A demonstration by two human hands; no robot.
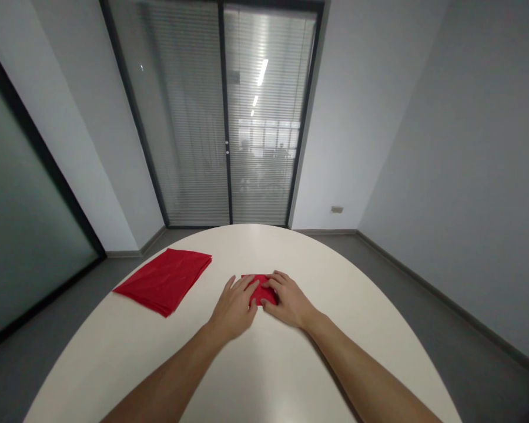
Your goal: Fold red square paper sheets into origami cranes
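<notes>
Centrally, left hand and right hand lie open and flat, gripping nothing, half-hiding a red paper; table edges lie well apart.

Most of the table lies bare — the whole right side, the far rim and the near middle between the forearms all give open passage. On the left sits a stack of red sheets, the one low obstacle there, well apart from the small folded red sheet at the centre — a clear strip of tabletop runs between them.
</notes>
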